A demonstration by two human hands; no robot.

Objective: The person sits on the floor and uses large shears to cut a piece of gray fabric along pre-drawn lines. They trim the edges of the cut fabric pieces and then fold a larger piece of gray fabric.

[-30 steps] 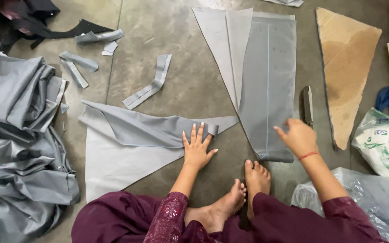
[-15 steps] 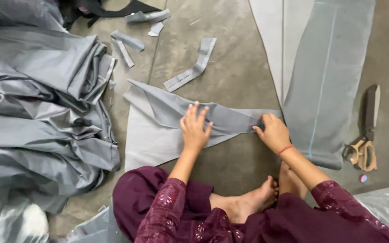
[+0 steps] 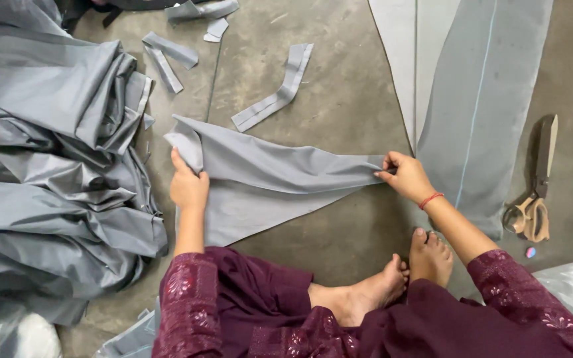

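Moved since earlier: both hands have drawn apart along the folded grey cloth; half a second ago they sat close together near its middle, now one is at each end.
Fabric heap [image 3: 48, 166]: a large rumpled mass of shiny grey cloth at far left, its edge just beside the left end of the folded piece; the two could tangle if that end is dragged into it.
Left hand [image 3: 188, 185]: fingers held together and curled over the wide left end of the triangular grey piece [image 3: 266, 179], pressing it to the concrete floor [image 3: 346, 99]; whether the thumb is tucked under the cloth I cannot tell.
Triangular grey piece: lies on the floor in front of the person's knees, folded over lengthwise, stretched between the two hands, tapering to the right.
Loose strip [image 3: 276, 89]: a bent offcut lying apart, above the piece.
Right hand [image 3: 406, 176]: thumb and fingers pinching the narrow tip, which touches the edge of the long grey panels [image 3: 479, 113].
Scissors [image 3: 535, 192]: lying on the floor, well right of the hand.
Risk: slippery cloth held by a small pinch; in my judgement the tip could slip free or the fold skew if one end is pulled harder, and the panel edge beside it could be dragged out of line.
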